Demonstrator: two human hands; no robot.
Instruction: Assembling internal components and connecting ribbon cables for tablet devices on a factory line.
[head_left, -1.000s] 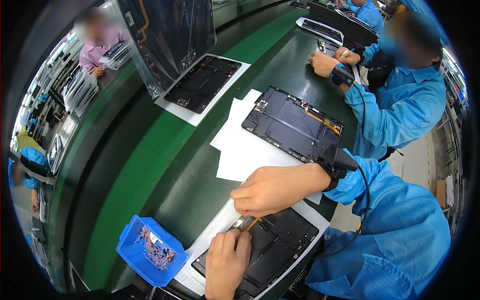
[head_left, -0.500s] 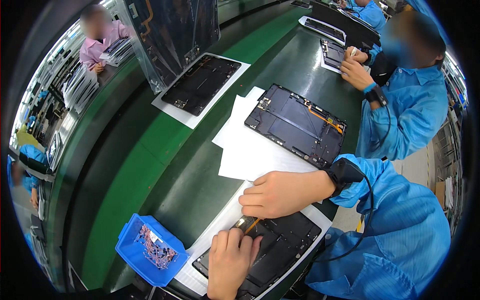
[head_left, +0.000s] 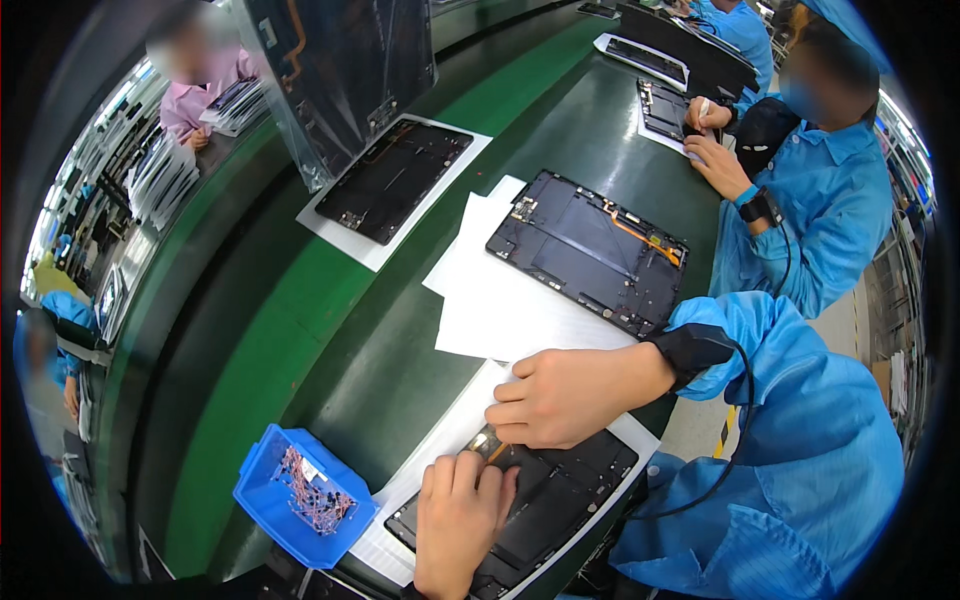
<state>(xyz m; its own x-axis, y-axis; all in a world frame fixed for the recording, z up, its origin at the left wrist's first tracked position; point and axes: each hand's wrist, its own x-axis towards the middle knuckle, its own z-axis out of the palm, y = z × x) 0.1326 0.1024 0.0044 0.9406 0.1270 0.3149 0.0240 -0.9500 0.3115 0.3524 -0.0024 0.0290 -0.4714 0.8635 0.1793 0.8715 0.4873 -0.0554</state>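
Note:
A black tablet housing with inner parts exposed lies on white sheets in front of me. My left hand rests over its left part, fingers bent and close together with the thumb alongside; the fingertips are hidden. From the right, my right hand reaches across the housing's far edge. Its fingers are curled inward, and what they pinch is hidden beneath them. Between both hands show a short piece of orange flex cable and a small shiny patch.
A blue bin of thin wired parts stands at left. Beyond my right hand lies another open tablet housing on white paper. A third housing sits on the green belt. A co-worker's hands work on another device at right.
My right hand has shifted slightly right and down, covering more of the orange flex cable. My left hand stays nearly in place. The co-worker's hands have moved a little.

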